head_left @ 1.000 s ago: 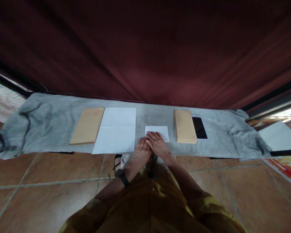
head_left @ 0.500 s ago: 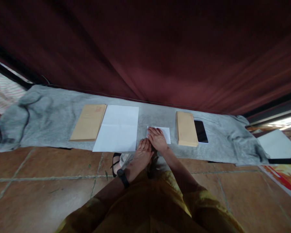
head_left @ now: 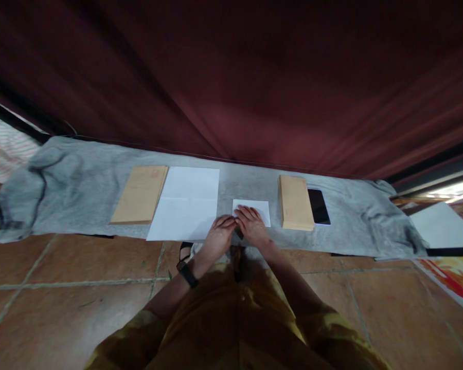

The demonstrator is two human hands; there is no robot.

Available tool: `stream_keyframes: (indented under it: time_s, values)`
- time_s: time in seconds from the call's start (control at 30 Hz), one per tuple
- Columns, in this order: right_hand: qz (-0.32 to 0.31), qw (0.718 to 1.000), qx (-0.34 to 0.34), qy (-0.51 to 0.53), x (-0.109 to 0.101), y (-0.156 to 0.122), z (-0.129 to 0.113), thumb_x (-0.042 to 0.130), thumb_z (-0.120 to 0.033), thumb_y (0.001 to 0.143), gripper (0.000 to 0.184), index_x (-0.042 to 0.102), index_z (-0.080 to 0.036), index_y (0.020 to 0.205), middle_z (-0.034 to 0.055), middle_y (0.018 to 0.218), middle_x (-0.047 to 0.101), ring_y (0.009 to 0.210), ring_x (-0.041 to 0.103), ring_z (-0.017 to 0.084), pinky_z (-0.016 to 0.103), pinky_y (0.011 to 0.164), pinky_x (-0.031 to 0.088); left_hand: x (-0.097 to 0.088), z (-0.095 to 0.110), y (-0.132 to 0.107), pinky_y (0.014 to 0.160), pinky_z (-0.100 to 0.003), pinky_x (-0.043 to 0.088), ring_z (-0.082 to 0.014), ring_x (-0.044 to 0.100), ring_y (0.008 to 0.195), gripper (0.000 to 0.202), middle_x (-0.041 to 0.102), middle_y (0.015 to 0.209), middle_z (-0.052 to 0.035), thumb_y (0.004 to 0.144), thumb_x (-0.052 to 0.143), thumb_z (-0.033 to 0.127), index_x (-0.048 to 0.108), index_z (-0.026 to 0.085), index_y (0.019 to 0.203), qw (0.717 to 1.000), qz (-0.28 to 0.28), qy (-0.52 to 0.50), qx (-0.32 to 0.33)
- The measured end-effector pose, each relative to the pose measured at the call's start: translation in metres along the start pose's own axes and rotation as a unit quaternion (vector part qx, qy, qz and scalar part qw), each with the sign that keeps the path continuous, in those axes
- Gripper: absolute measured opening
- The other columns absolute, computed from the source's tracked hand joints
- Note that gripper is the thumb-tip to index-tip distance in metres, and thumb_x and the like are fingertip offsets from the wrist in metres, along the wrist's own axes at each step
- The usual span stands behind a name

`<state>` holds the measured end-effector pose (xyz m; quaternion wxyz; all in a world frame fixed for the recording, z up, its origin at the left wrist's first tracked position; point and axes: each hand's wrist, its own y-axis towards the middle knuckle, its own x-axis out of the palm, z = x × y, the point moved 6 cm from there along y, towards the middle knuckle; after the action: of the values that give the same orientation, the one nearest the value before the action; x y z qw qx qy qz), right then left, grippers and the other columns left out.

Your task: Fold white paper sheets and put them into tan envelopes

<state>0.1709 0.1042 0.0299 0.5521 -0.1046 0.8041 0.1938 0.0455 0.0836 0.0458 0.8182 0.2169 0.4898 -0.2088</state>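
The small white paper [head_left: 261, 207] is lying flat on the gray, cloth-covered counter [head_left: 250, 180], close to the middle of the near edge. Its long side is running left to right, the same way as that edge. The right hand [head_left: 252, 227] is the nearer one: it is resting on the paper's left part, palm down, with its fingers close together. Its grip is lying flat and is not closing around anything. Bare paper is showing past its fingertips and to its right. The left hand [head_left: 220, 234] is curling its fingers by the paper's near left corner, right up close to the right hand. I cannot tell if its grip is holding anything. A big white sheet [head_left: 187, 200] is lying to its left, and some brown envelopes [head_left: 296, 202] are sitting right of the small paper.
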Motion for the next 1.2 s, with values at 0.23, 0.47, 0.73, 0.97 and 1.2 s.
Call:
stream_keyframes:
  time_s: [0.23, 0.47, 0.73, 0.97, 1.2]
  values:
    - [0.003, 1.000, -0.009, 0.005, -0.007, -0.021, -0.005, 0.045, -0.028, 0.106, 0.038, 0.060, -0.020, 0.139, 0.0107, 0.149, 0.056, 0.138, 0.050, 0.026, 0.049, 0.118, 0.038, -0.006, -0.020, 0.020, 0.099, -0.040, 0.055, -0.0225, 0.068, 0.105, 0.043, 0.074, 0.105, -0.0090, 0.078, 0.042, -0.007, 0.068, 0.018, 0.102, 0.995, 0.006, -0.095, -0.042]
    - [-0.006, 1.000, -0.010, 0.008, -0.009, -0.032, -0.014, 0.049, -0.032, 0.105, 0.035, 0.062, -0.025, 0.136, 0.0098, 0.151, 0.054, 0.139, 0.049, 0.025, 0.049, 0.120, 0.034, -0.004, -0.029, 0.033, 0.099, -0.040, 0.054, -0.0231, 0.068, 0.103, 0.050, 0.073, 0.104, -0.0085, 0.081, 0.043, -0.004, 0.061, 0.016, 0.123, 0.990, 0.012, -0.111, -0.084]
    - [-0.009, 1.000, -0.019, -0.003, -0.009, -0.035, -0.017, 0.051, -0.032, 0.104, 0.035, 0.061, -0.029, 0.138, 0.0101, 0.150, 0.054, 0.140, 0.048, 0.025, 0.052, 0.121, 0.031, 0.002, -0.033, 0.039, 0.099, -0.039, 0.053, -0.0223, 0.066, 0.103, 0.042, 0.073, 0.101, -0.0074, 0.086, 0.047, 0.001, 0.066, 0.018, 0.119, 0.993, 0.008, -0.103, -0.062]
    - [-0.011, 0.999, -0.030, 0.007, -0.009, -0.034, -0.012, 0.049, -0.032, 0.105, 0.034, 0.063, -0.029, 0.136, 0.0093, 0.146, 0.057, 0.138, 0.050, 0.025, 0.051, 0.120, 0.031, 0.004, -0.029, 0.039, 0.095, -0.040, 0.054, -0.0244, 0.064, 0.103, 0.027, 0.071, 0.103, -0.0086, 0.092, 0.054, 0.010, 0.069, 0.019, 0.113, 0.998, 0.001, -0.058, -0.036]
    - [-0.008, 0.999, -0.035, 0.018, -0.014, -0.041, 0.000, 0.051, -0.033, 0.105, 0.032, 0.065, -0.030, 0.133, 0.0070, 0.146, 0.059, 0.133, 0.054, 0.022, 0.050, 0.120, 0.032, 0.010, -0.029, 0.039, 0.099, -0.043, 0.051, -0.0258, 0.062, 0.107, 0.032, 0.070, 0.110, -0.0085, 0.089, 0.058, 0.009, 0.069, 0.020, 0.117, 0.999, -0.015, -0.025, -0.028]
